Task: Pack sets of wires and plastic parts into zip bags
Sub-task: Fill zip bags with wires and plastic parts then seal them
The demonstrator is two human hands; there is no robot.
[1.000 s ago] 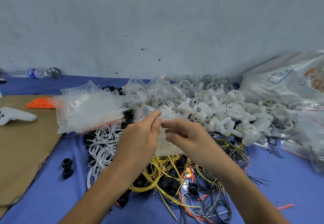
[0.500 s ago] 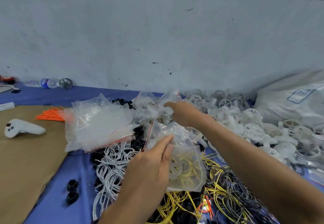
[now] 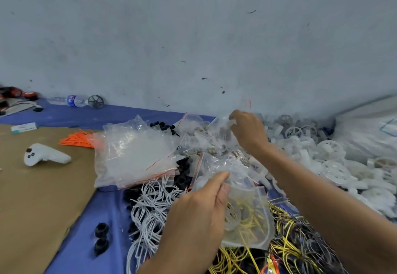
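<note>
I can read nothing from here: the blue label on the bottle [image 3: 72, 100], the blue print on the white sack [image 3: 365, 132] (mostly cut off) and the small box [image 3: 23, 127] are all blurred.

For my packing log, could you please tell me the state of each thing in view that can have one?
left hand: grips the filled zip bag by its top.
filled zip bag: held, containing yellow wires and a white wheel; seal unclear.
right hand: pinches a small bag in the far pile.
empty zip bags: stacked flat.
water bottle: lying on its side.
</note>
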